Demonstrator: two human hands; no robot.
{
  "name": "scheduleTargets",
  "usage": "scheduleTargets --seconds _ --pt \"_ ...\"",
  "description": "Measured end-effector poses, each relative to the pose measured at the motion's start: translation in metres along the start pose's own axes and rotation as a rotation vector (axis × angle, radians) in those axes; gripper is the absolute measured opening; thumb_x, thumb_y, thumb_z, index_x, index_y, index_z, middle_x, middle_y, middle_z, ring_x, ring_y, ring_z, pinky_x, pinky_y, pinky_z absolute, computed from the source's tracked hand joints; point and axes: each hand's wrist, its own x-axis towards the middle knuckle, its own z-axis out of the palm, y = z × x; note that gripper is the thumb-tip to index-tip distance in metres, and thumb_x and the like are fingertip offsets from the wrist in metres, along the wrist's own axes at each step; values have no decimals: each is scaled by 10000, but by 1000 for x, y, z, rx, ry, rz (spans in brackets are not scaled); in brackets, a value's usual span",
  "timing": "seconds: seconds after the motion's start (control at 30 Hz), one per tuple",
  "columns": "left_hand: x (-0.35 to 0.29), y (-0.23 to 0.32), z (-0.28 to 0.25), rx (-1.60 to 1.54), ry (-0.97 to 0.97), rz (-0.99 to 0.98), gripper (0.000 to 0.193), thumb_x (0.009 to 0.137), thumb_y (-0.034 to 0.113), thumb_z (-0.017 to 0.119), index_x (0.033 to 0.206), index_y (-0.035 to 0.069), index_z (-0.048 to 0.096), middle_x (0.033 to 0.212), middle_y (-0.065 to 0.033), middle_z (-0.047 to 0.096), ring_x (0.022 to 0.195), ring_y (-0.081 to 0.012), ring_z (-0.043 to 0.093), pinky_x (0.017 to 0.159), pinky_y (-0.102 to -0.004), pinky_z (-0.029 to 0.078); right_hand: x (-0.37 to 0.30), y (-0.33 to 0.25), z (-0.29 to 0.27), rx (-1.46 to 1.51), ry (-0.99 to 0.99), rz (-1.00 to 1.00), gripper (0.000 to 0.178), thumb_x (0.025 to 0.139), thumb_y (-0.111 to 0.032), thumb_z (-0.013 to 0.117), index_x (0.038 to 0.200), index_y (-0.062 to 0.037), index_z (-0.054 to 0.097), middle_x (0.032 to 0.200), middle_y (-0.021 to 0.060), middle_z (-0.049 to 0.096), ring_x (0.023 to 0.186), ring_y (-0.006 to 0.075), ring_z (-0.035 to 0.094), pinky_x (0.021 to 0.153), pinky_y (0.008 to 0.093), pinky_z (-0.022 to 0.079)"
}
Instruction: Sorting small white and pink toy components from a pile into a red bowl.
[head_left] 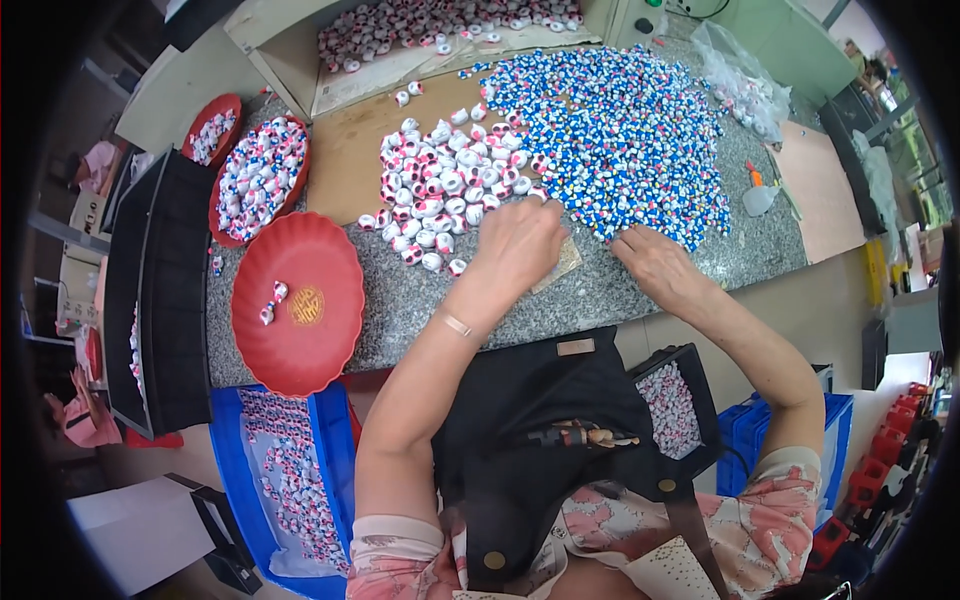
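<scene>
My left hand (pixel 520 242) is curled closed at the right edge of a pile of small white figurine heads with pink and dark marks (pixel 432 185). Its fingertips are turned away, so whatever they hold is hidden. At the near edge of a wide heap of tiny blue-and-white figurine bodies (pixel 620 130), my right hand (pixel 655 262) has its fingers bent together against the pieces. What it grips is too small to make out. A small flat tan piece (pixel 565 262) lies on the counter between the hands.
A red scalloped bowl (pixel 335 330) holds a couple of joined figurines; a fuller red bowl (pixel 302 165) stands behind. Heads fill a shelf (pixel 340 95) at the back. An orange-handled scraper (pixel 758 198) lies right. Below are a blue crate (pixel 228 440) and a black tray (pixel 705 420).
</scene>
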Motion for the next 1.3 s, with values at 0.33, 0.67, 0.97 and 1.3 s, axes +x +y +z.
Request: scheduleTargets --seconds 0.33,0.67,0.97,1.3 --pt "3 -19 -3 -104 -24 -27 158 762 -6 629 915 -25 668 952 -198 623 864 -318 664 752 -370 545 1 -21 4 276 7 136 156 777 -10 675 932 -23 684 878 141 643 738 329 649 626 413 522" --pt "-165 -26 -12 -1603 141 -571 304 885 -42 615 1187 -6 599 1048 -60 619 942 -151 615 821 -286 519 40 -42 -15 415 98 25 142 793 -17 659 934 -20 672 792 125 608 694 322 630 600 430 508" --pt "-154 -25 -13 -1633 167 -522 319 905 -42 601 1223 -18 575 1061 -53 621 903 -130 639 809 -257 528 73 -47 -6 174 -56 -161 85 718 21 586 796 -7 568 790 140 548 733 351 615 623 444 499" --pt "-122 -18 10 -1509 248 -481 376 864 -69 644 1229 -21 566 1083 -97 666 959 -144 653 835 -249 535 70 -44 -10 302 40 -90 88 789 -2 621 877 -7 622 793 140 575 718 339 615 614 431 498"
